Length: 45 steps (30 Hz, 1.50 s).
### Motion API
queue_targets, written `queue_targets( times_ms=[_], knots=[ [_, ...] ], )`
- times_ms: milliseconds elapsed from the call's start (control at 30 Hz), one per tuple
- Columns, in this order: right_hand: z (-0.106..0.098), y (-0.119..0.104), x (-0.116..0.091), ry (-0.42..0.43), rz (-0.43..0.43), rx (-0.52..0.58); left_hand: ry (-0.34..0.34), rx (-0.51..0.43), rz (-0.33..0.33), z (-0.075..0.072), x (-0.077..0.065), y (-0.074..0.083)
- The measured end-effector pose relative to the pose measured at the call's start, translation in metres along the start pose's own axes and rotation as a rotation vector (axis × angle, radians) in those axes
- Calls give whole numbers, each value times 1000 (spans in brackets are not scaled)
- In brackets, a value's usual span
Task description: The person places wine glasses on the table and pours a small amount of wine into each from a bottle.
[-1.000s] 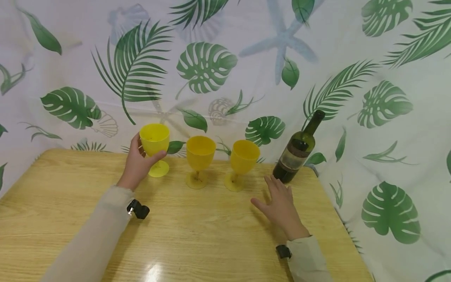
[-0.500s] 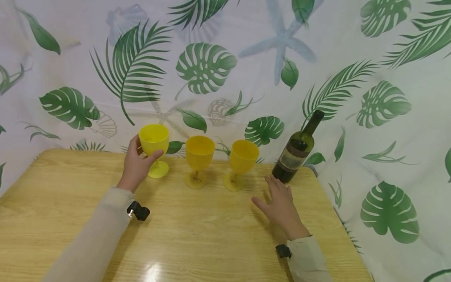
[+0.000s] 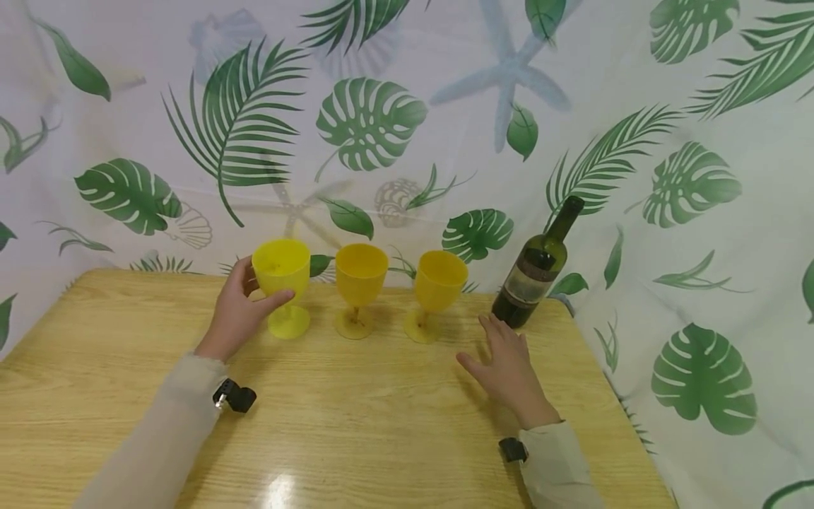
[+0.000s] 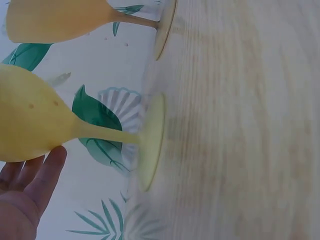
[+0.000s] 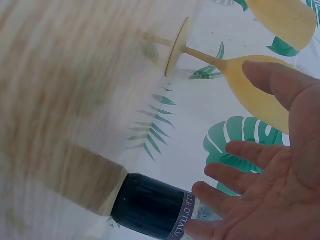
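My left hand [image 3: 238,311] holds a bright yellow goblet [image 3: 281,265] by its bowl, thumb in front and fingers behind. The goblet stays upright, its foot at the table; whether it touches the wood is hard to tell. In the left wrist view, fingertips [image 4: 52,162] lie against the bowl. To its right stand a middle goblet [image 3: 361,274] and a right goblet [image 3: 440,281], both deeper yellow. My right hand [image 3: 509,367] has its fingers spread and holds nothing, close to a dark green wine bottle [image 3: 533,272]. The right wrist view shows the bottle's lower part [image 5: 150,205] near the fingertips.
The wooden table [image 3: 356,424] extends toward me, with the goblets and bottle along its far edge. Right behind that edge hangs a white cloth [image 3: 407,127] printed with green leaves. The table's right edge runs beyond the bottle.
My left hand has brought the bright yellow goblet down and slightly toward me, almost in line with the other goblets. The right hand has barely moved.
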State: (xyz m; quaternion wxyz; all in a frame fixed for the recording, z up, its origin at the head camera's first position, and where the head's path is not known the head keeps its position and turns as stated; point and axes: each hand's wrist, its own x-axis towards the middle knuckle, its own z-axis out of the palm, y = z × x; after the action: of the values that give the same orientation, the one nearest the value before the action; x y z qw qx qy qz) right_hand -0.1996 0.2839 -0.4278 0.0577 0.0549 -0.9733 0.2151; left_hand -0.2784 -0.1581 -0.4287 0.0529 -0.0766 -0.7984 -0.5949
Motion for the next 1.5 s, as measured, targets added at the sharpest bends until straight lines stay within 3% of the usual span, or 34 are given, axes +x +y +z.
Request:
queue_targets(
  times_ms=[200, 500, 900, 1267, 1500],
  knots=[
    [-1, 1, 0, -5, 5, 14, -26, 5, 26, -6, -13, -3],
    [-3, 1, -1, 5, 25, 65, -119, -15, 43, -9, -25, 0],
    [-7, 4, 2, 8, 56, 144, -245, 30, 56, -18, -28, 7],
    [-3, 5, -1, 6, 75, 129, -362, 34, 131, -11, -34, 15],
    [-4, 5, 1, 14, 71, 143, -420, -9, 115, -8, -34, 17]
  ],
)
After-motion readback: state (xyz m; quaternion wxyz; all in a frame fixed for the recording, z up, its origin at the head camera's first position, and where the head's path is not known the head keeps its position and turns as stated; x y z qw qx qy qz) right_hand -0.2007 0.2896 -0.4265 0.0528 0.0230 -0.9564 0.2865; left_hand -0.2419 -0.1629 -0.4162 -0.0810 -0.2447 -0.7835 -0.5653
